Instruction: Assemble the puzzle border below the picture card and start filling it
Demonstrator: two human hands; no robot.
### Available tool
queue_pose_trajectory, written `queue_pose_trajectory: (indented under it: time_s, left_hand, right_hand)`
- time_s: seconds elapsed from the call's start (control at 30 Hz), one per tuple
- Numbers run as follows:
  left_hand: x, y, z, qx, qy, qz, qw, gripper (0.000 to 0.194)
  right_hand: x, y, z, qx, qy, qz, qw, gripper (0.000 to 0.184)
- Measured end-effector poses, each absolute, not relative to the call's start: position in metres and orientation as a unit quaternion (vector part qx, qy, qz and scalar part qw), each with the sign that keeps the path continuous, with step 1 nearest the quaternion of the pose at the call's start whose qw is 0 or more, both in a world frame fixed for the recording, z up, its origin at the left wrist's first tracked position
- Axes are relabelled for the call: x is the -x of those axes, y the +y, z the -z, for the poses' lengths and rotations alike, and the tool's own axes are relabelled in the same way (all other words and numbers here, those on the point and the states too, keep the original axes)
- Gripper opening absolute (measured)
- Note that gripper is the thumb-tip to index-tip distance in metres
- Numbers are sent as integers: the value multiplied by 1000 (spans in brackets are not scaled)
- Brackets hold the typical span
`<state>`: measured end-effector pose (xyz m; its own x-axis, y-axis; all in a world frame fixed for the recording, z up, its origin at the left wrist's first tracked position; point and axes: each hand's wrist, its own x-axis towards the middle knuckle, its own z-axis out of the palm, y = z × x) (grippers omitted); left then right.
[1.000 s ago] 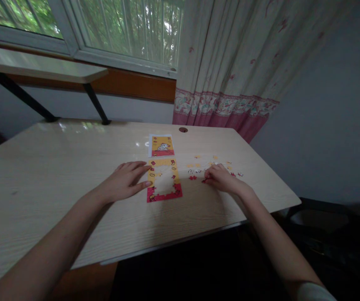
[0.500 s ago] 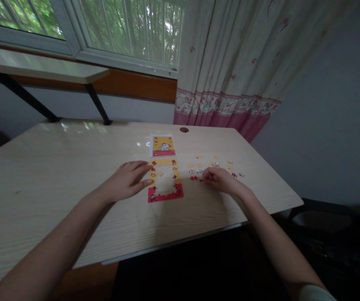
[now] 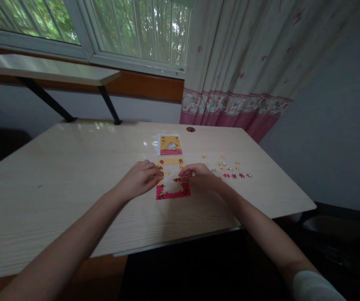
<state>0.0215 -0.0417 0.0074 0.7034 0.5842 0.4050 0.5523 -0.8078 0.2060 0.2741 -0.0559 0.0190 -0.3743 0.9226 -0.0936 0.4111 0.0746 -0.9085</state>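
Observation:
A puzzle border (image 3: 172,195), yellow above and red below, lies on the desk with a bare middle. My left hand (image 3: 142,179) rests at its left edge, fingers bent and touching it, the thumb a little apart from them. Over the right side of the border, my right hand (image 3: 198,174) is closed in a pinch on a small red puzzle piece (image 3: 176,180). Its fingers partly hide the piece and the border. Just behind the border lies a picture card (image 3: 171,145) showing a white animal on yellow and red.
Loose puzzle pieces (image 3: 233,176), yellow, white and red, are spread to the right on the pale wooden desk (image 3: 104,146). A raised shelf (image 3: 51,69) stands at the back left. A cable hole (image 3: 191,129) sits near the back edge, below the curtain (image 3: 230,62).
My right hand has moved left from the loose pieces to the border, carrying a red puzzle piece. My left hand's fingers have bent more at the border's edge. The view has shifted slightly.

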Motion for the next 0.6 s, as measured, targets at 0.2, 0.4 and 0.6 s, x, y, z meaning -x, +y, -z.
queue_pose_trajectory:
  time_s: [0.2,0.4,0.6]
  left_hand:
    - [-31,-47,-6,-904,285,-309,83,18]
    - [-45,-53,-4,-880,254,-388,106,12]
    - [-49,-58,-8,-845,316,-400,164,15]
  right_hand:
    - [-267,-55,-7,480,-668,-467,325,21]
    - [-266,-54,-4,463,-658,-477,354,24]
    - [-267,-57,-5,437,-671,-469,372,23]
